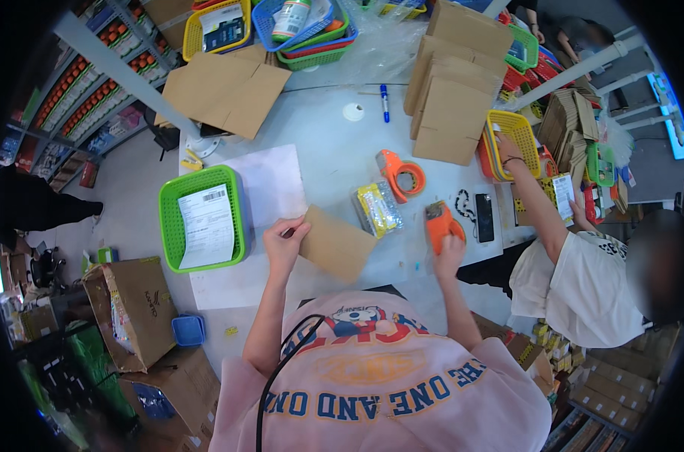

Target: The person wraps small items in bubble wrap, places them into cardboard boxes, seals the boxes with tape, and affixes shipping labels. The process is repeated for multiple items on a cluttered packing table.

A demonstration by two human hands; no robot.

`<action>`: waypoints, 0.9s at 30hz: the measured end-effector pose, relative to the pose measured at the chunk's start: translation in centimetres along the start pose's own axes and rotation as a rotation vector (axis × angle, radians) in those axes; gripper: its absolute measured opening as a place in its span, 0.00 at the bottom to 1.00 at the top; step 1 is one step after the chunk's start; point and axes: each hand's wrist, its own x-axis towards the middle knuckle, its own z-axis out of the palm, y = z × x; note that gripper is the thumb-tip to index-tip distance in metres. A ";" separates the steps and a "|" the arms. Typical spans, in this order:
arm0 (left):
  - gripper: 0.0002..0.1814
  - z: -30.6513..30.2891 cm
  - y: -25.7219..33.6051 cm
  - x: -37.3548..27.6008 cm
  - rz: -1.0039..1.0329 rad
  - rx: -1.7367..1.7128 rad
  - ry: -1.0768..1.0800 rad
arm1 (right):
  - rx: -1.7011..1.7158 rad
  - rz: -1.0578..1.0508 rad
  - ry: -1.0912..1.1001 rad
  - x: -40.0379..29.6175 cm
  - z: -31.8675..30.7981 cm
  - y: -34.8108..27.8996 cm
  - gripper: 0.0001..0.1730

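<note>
My left hand [285, 244] pinches the upper left corner of a small flat brown cardboard piece [338, 244] over the table. My right hand [449, 257] grips an orange tape dispenser [439, 223] near the table's right side. A second orange tape dispenser [401, 175] with a roll lies farther back. Between my hands and a little beyond them rests a bubble-wrapped package [377, 209] with a yellow item inside. Left of my left hand, a green plastic basket [241, 226] holds a printed paper sheet [208, 226].
Folded cardboard boxes [455, 107] stand at the back right, flat cardboard [223, 90] at the back left. A blue marker [385, 103], a black phone [484, 217] and a beaded strap [465, 206] lie on the table. At right, a co-worker reaches into a yellow basket [523, 141].
</note>
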 end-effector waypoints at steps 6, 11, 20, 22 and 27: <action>0.08 -0.2 -0.5 0.1 -0.029 -0.026 -0.002 | 0.763 0.158 -0.025 5.2 -13.5 -11.1 0.26; 0.09 0.0 -0.4 0.0 -0.042 -0.023 0.024 | 1.157 -0.251 -0.219 3.5 -14.8 -18.0 0.37; 0.07 -0.3 2.5 -1.1 0.127 0.097 0.179 | 0.782 -0.652 -0.219 2.3 -8.9 -18.6 0.31; 0.09 -1.3 2.6 -2.0 -0.113 -0.057 0.005 | 0.739 -0.683 -0.235 2.2 -8.9 -18.2 0.32; 0.08 -2.0 4.5 -1.5 -0.413 -0.352 -0.253 | 0.745 -0.742 -0.294 3.4 -10.3 -20.6 0.33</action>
